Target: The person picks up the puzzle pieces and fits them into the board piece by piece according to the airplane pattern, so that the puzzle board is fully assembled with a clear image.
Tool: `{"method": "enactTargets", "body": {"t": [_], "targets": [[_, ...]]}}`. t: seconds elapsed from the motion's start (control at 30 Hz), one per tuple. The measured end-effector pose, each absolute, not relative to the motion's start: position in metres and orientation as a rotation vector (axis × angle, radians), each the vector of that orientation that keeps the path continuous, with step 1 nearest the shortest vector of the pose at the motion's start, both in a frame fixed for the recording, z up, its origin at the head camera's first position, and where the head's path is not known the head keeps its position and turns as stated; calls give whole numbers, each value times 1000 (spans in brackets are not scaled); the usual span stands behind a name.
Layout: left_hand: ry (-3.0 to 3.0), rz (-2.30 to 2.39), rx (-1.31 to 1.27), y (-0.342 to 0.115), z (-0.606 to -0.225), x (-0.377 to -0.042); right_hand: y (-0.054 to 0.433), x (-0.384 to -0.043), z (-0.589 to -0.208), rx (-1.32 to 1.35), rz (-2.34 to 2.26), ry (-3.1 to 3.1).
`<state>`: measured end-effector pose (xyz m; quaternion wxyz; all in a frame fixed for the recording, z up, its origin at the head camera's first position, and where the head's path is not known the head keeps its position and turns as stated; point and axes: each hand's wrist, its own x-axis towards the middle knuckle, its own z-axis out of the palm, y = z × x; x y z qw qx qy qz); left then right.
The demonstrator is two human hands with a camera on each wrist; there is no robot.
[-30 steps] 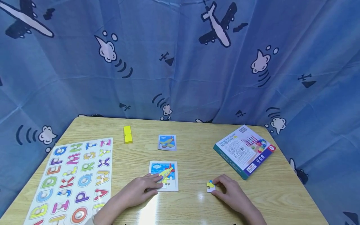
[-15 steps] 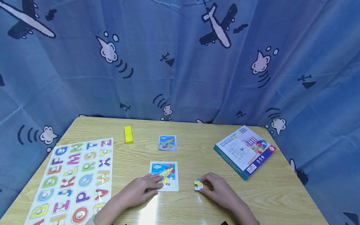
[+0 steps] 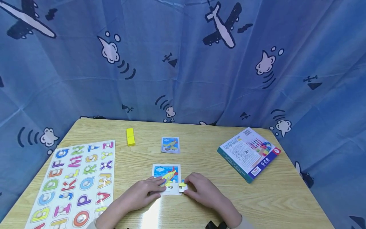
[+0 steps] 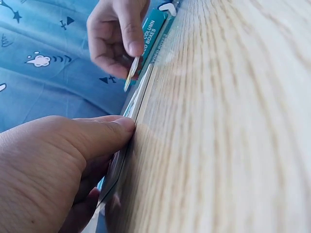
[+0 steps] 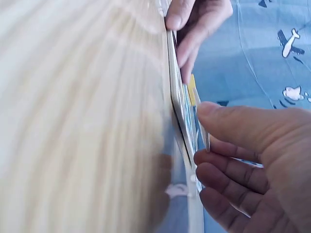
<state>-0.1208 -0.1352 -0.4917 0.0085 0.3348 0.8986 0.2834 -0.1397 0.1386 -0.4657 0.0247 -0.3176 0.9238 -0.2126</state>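
In the head view, a small jigsaw puzzle board point(image 3: 166, 165) with a white rim and a yellow airplane picture lies on the table. My left hand point(image 3: 143, 192) rests on its left part, fingers stretched over the picture and thumb at the near edge. My right hand point(image 3: 201, 189) pinches a yellow and white puzzle piece point(image 3: 183, 187) between thumb and fingers, at the board's right edge. In the left wrist view the piece point(image 4: 131, 74) is tilted and slightly above the board. The left fingers cover part of the picture.
Behind the board lies a small airplane picture card point(image 3: 170, 145). A yellow block point(image 3: 130, 137) stands to its left. On the left is a large alphabet board point(image 3: 71, 184) with knobbed letters. A toy box point(image 3: 248, 154) lies at the right. A blue airplane-print curtain point(image 3: 183, 63) hangs behind the table.
My right hand has moved left across the table with the puzzle piece, from well right of the board to its right edge. My left hand has stayed on the board.
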Motion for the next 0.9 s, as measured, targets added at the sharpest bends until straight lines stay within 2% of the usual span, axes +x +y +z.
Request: {"method": "enactTargets", "body": {"t": [0.33,0.9], "targets": [[2794,902,1038,-135,-490,-120,116,-143,-466,-1057,-600,2858],[2793,902,1032,-135,-488,-120,106,-142,-471,-1111,-587,2908]]}}
